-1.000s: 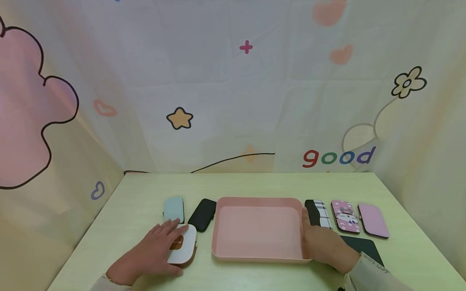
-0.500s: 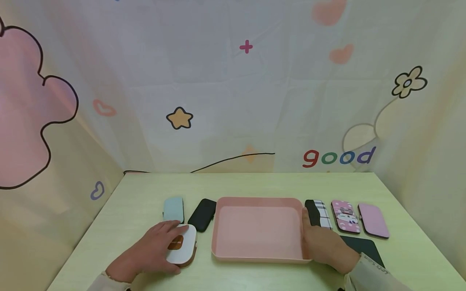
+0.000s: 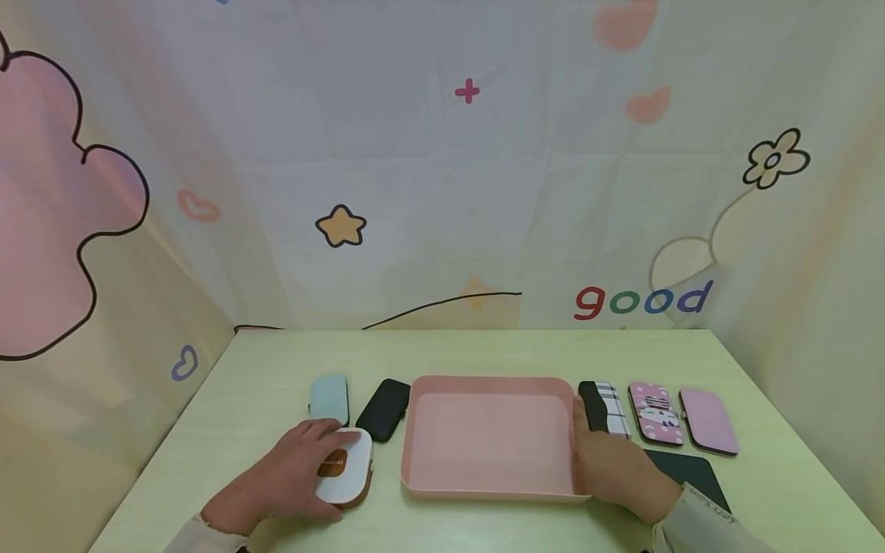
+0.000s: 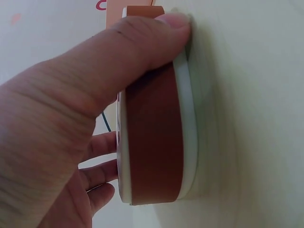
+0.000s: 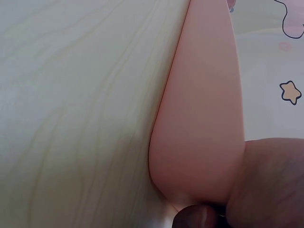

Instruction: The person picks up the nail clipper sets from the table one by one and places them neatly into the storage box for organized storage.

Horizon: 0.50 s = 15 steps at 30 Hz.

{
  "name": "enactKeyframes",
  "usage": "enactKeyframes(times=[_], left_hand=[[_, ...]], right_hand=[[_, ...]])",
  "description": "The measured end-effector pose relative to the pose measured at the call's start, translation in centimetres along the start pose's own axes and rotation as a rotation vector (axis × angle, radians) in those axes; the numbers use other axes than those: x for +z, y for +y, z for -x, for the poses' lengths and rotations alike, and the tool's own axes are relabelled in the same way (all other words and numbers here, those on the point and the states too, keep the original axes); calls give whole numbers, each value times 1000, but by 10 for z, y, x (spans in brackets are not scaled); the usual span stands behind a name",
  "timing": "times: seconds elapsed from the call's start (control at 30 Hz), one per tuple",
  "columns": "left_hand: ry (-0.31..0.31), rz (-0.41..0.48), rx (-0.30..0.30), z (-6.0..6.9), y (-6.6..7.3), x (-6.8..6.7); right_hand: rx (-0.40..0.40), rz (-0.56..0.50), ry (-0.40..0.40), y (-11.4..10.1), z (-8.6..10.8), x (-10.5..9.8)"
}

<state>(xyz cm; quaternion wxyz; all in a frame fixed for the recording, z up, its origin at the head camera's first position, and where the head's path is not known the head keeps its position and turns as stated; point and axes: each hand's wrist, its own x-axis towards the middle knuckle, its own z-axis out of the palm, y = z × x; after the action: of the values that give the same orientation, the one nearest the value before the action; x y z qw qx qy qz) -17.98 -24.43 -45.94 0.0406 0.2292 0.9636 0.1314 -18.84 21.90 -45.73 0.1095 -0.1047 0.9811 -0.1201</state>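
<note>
My left hand [image 3: 286,476] grips a rounded white box [image 3: 353,468] with an orange-brown label. In the left wrist view, the thumb lies across the brown side [image 4: 154,142] of the box while other fingers show beyond it. The pink tray [image 3: 487,442] lies flat in the middle of the table. At its right end my right hand [image 3: 615,465] holds the wall. The right wrist view shows the tray's outer wall [image 5: 202,104], with a fingertip [image 5: 194,217] by its corner.
Behind the box lie a light blue case [image 3: 329,399] and a black case [image 3: 384,410]. Right of the tray are a plaid case [image 3: 614,407], a patterned pink case [image 3: 655,413], a plain pink case [image 3: 709,420] and a dark flat item [image 3: 691,474], partly behind the right hand.
The left fingers have drawn in slightly on the white box. The tray, the right hand and the cases have not visibly moved.
</note>
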Motion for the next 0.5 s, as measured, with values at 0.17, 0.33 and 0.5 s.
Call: enactKeyframes(times=[0.17, 0.33, 0.5], left_hand=[[9, 11, 23, 1, 0, 0], [40, -9, 63, 1, 1, 0], [87, -31, 94, -1, 5, -3]], right_hand=[[24, -18, -20, 0, 0, 1], [28, -20, -25, 0, -1, 1], [12, -1, -14, 1, -1, 1]])
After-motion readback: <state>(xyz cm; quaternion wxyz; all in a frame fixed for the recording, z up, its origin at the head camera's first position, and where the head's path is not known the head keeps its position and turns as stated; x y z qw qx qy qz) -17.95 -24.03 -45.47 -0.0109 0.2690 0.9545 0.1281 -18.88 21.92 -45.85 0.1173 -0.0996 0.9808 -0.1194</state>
